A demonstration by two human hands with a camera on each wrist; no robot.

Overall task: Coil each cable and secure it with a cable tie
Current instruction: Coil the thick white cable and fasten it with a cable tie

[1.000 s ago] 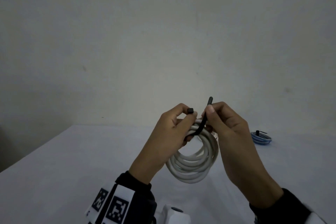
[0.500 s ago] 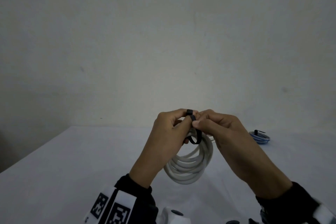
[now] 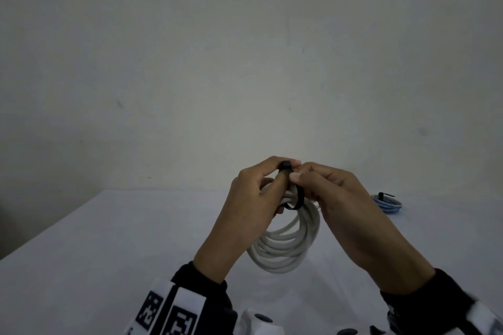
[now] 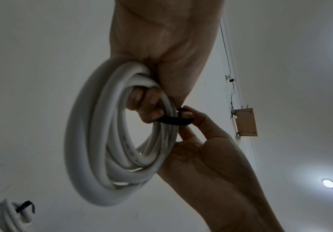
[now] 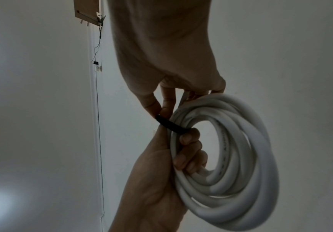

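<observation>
A white cable coil (image 3: 288,250) hangs in the air above the table, gripped at its top by my left hand (image 3: 280,171). That hand's fingers (image 4: 145,102) curl through the coil. A black cable tie (image 3: 298,197) loops around the bundled strands. Its square head (image 3: 285,164) sits between my left thumb and forefinger. My right hand (image 3: 298,173) pinches the tie's tail right beside the head. In the right wrist view the tie (image 5: 171,124) crosses the coil (image 5: 251,141) just below my right fingertips (image 5: 161,111). The tail's tip is hidden between the fingers.
A blue coiled cable (image 3: 388,201) with a black tie lies on the white table (image 3: 109,239) at the right. Another tied white coil (image 4: 4,216) shows low in the left wrist view. A white device (image 3: 258,321) sits at the near edge. A plain wall stands behind.
The tie's tail stood upright in my right hand; it is now bent over to the head at my left thumb. Both hands have closed together and risen slightly.
</observation>
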